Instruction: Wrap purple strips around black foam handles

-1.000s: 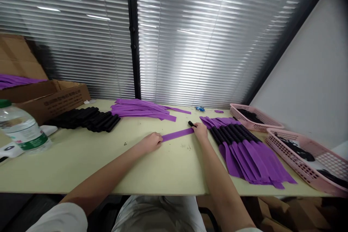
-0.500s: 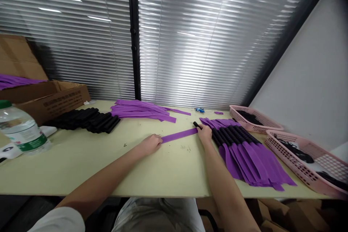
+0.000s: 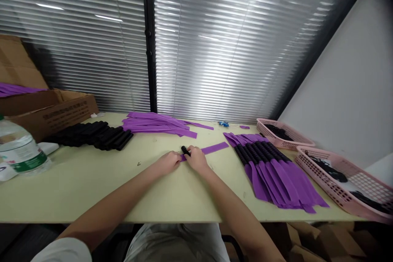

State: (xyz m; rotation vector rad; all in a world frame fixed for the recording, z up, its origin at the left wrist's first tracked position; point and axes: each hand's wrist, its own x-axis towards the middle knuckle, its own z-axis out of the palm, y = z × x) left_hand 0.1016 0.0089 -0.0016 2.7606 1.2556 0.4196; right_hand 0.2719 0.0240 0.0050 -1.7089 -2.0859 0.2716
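Note:
A purple strip (image 3: pixel 215 147) lies across the middle of the table, its right end free. My left hand (image 3: pixel 169 162) is closed on the strip's left end. Close beside it, my right hand (image 3: pixel 197 159) grips a short black tube (image 3: pixel 185 151), which sits at the strip; whether the strip runs through it I cannot tell. To the right, several purple strips with black ribbed tubes around them (image 3: pixel 260 152) lie side by side. Loose purple strips (image 3: pixel 156 124) are piled at the back, and a heap of black tubes (image 3: pixel 95 134) lies at the left.
A cardboard box (image 3: pixel 58 110) and a water bottle (image 3: pixel 21 149) stand at the left. Two pink baskets (image 3: pixel 302 159) with black items are at the right. A small blue object (image 3: pixel 223 124) lies near the blinds. The table's front edge (image 3: pixel 147 222) runs before me.
My right hand has moved left with the black tube, from the strip's right end to beside my left hand. The strip's right part is now uncovered. The view has shifted slightly.

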